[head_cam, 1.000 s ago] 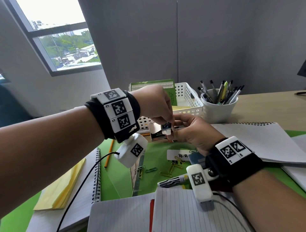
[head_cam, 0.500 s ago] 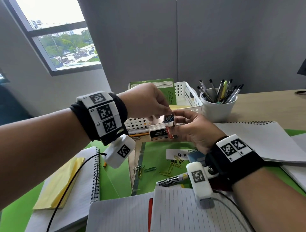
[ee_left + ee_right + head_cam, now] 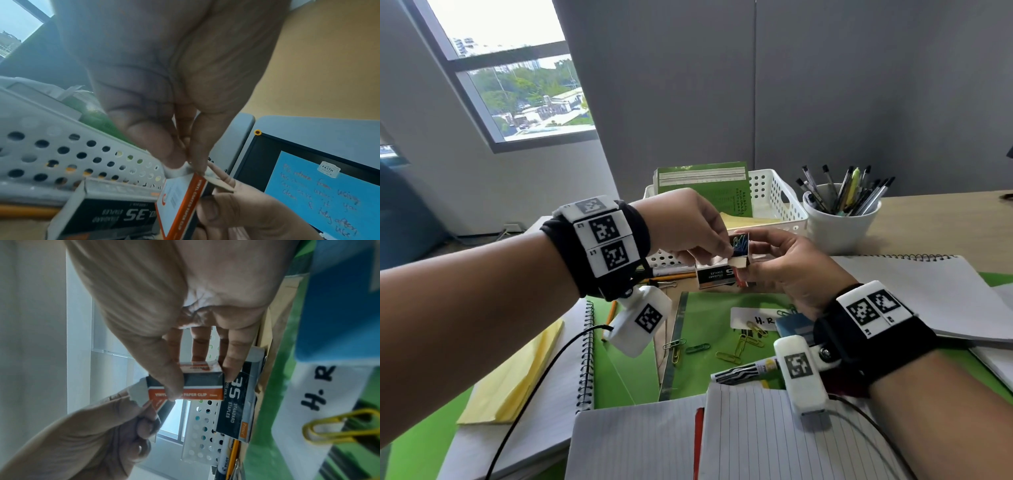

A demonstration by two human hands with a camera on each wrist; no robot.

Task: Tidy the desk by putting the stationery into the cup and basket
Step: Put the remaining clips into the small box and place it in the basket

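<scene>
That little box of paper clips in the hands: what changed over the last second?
The paper clip box was lifted and tipped so its open end, with the clips inside, faces the head camera. The left hand pinches its flap; the right hand kept its grip. Staples box, basket and cup stayed put.

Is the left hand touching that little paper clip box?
Touching. The left wrist view shows the left hand pinching the open flap of the paper clip box.

Wooden desk (image 3: 945, 219): white cup (image 3: 839, 226), basket (image 3: 777, 202), notebooks (image 3: 914, 291), green folder (image 3: 709, 318).
</scene>
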